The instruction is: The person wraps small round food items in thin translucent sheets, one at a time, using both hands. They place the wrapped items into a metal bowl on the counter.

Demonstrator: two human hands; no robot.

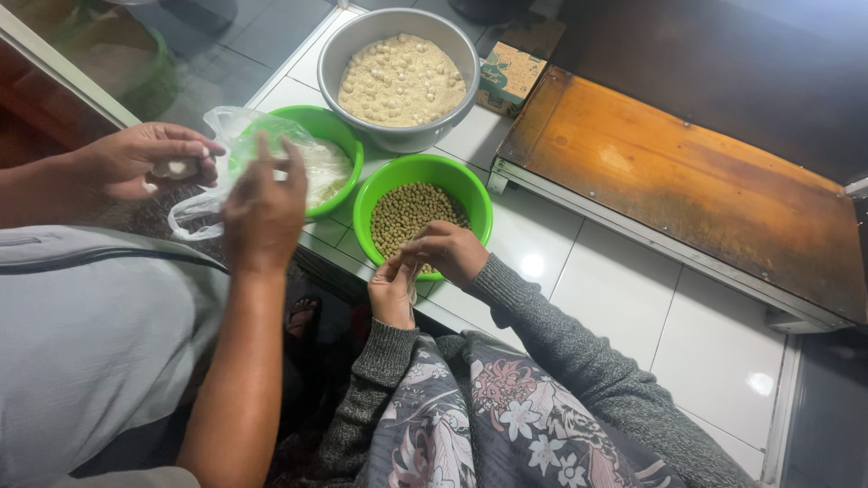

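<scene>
1. Small clear bag (412,282) sits at the near rim of the green bowl (479,203) of beans (407,212).
2. Left hand (393,291) fingers clamped on bag; right hand (449,251) fingers bunched at its mouth, grip unclear.
3. Best kept over the bowl; strays drop back in.

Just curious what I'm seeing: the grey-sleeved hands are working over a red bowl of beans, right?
Not quite: the bowl of beans is green, not red, as the head view shows. The left hand and right hand, grey-sleeved, do work over its near rim.
</scene>
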